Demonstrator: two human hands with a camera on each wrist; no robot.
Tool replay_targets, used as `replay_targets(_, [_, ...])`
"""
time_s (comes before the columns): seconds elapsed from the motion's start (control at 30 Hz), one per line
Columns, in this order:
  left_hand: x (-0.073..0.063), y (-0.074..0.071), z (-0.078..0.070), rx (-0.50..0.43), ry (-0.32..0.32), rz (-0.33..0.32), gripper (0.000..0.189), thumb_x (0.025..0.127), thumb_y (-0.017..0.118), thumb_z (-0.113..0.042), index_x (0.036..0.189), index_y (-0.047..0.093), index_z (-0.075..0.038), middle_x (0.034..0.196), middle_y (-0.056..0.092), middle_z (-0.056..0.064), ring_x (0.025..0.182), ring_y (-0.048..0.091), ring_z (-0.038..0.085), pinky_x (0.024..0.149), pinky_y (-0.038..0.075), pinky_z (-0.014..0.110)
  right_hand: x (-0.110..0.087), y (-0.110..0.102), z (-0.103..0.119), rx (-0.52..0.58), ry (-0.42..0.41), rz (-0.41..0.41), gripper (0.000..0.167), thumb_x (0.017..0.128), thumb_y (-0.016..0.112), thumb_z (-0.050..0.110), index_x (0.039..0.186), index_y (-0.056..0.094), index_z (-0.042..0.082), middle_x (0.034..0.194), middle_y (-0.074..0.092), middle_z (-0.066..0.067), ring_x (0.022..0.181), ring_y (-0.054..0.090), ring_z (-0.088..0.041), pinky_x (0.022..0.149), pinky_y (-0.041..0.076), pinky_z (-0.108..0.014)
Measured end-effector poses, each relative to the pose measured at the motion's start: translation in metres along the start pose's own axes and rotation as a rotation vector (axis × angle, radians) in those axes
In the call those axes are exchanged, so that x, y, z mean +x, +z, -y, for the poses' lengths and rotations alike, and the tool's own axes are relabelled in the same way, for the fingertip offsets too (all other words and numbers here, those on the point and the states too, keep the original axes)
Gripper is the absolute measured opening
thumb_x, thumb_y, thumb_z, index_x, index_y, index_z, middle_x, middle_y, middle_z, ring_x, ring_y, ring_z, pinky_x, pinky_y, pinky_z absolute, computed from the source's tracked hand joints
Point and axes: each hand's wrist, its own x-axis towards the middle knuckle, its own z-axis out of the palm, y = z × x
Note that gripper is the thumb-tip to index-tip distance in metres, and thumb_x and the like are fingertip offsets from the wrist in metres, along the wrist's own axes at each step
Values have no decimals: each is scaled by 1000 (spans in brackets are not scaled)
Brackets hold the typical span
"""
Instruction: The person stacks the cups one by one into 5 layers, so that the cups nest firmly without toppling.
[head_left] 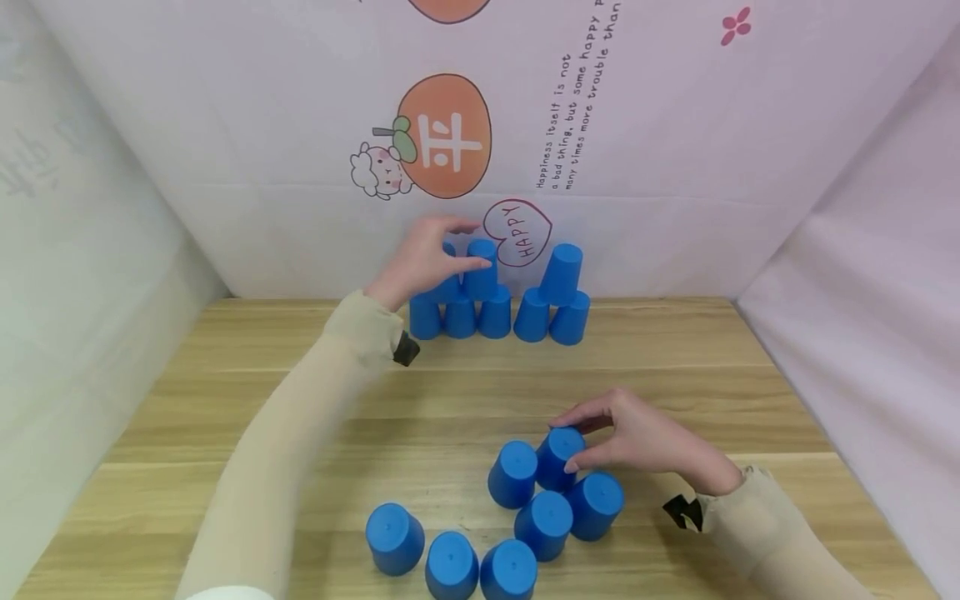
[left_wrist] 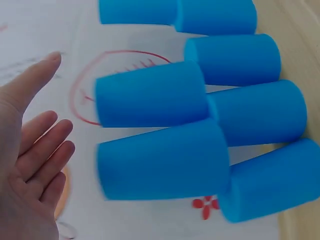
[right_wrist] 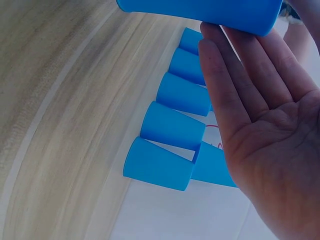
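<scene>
At the back of the table, a row of upside-down blue cups carries a second layer: two cups at the left and a single upper cup (head_left: 562, 275) at the right. My left hand (head_left: 426, 260) is beside the left upper cups, thumb and fingers spread. The left wrist view shows a gap between this hand and the nearest upper cup (left_wrist: 160, 165). Nearer the front, my right hand (head_left: 633, 433) holds a blue cup (head_left: 557, 460) between thumb and fingers. In the right wrist view, fingertips (right_wrist: 212, 47) are at that cup's side.
Several more upside-down blue cups stand at the front, including one beside the held cup (head_left: 513, 475), one close to the right hand (head_left: 597, 507) and one farther left (head_left: 394, 540). A printed white cloth (head_left: 637, 125) hangs behind the wooden table (head_left: 247, 375).
</scene>
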Motion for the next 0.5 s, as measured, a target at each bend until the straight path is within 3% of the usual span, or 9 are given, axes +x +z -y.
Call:
replay_targets(0.2, [-44, -14, -8, -16, 102, -19, 61, 87, 84, -38, 138, 64, -10, 138, 62, 3, 130, 52, 22, 106, 44, 45, 0, 0, -1, -30, -6, -7, 46, 85, 85, 34, 125, 73, 14, 121, 72, 4, 108, 69, -15, 93, 55, -45])
replay_targets(0.5, [-135, -4, -6, -71, 74, 105, 59, 85, 82, -45, 136, 66, -21, 135, 63, -7, 129, 55, 18, 106, 44, 50, 1, 1, 1, -36, -1, -3, 48, 86, 85, 34, 125, 73, 9, 121, 72, 2, 108, 69, -17, 93, 54, -49])
